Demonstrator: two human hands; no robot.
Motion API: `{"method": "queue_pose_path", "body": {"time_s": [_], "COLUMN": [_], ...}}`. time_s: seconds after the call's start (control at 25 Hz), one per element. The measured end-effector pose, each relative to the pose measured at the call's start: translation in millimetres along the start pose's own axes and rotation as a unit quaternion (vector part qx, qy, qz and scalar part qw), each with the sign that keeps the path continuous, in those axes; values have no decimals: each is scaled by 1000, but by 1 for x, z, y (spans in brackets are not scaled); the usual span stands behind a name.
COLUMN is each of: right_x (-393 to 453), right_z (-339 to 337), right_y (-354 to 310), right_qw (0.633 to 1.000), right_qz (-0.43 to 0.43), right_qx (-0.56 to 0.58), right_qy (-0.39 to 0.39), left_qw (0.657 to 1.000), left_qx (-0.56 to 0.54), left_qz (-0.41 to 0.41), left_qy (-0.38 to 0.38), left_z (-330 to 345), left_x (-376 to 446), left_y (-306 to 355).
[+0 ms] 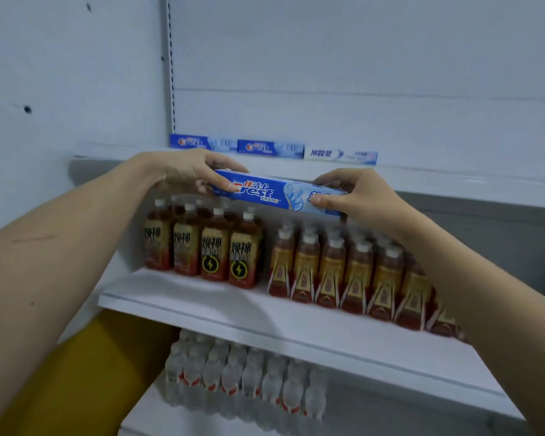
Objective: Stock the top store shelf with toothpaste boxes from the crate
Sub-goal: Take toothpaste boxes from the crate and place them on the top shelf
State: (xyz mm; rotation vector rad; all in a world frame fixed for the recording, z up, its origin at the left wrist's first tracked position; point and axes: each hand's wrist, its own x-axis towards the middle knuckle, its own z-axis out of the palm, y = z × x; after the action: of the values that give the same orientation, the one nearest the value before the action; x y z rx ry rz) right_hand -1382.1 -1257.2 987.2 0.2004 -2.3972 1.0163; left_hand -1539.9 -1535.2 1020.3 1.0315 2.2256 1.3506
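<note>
The crate is out of view, and the surface of the white metal top shelf (453,184) is hidden from below; only its front edge is seen. Three long cardboard toothpaste boxes (271,148) are lined up end to end towards its back left corner, two blue, one white, their print blurred. A glossy blue rectangular Crest toothpaste box (274,193) is held level just before the front edge. Its left end is gripped by the left hand (183,171), its right end pinched by the right hand (356,193), whose fingertips are partly hidden behind it. Brown tea bottles (328,265) are ranged below.
</note>
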Motion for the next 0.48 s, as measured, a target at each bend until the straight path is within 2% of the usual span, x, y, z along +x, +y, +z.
{"method": "queue_pose_path", "body": {"time_s": [0.12, 0.32, 0.4, 0.48], "right_x": [30, 86, 113, 142], "right_z": [0, 5, 6, 5], "right_y": [-10, -17, -21, -24], "right_qw": [1000, 998, 998, 996], "right_qz": [-30, -65, -56, -44], "right_qx": [4, 0, -20, -72], "right_qy": [10, 23, 23, 8], "left_qw": [997, 988, 987, 984], "left_qx": [-44, -74, -39, 49], "left_qz": [28, 55, 59, 53], "left_qy": [64, 128, 146, 164], "left_z": [-19, -58, -76, -94], "left_x": [2, 17, 31, 50], "left_y": [3, -2, -2, 0]}}
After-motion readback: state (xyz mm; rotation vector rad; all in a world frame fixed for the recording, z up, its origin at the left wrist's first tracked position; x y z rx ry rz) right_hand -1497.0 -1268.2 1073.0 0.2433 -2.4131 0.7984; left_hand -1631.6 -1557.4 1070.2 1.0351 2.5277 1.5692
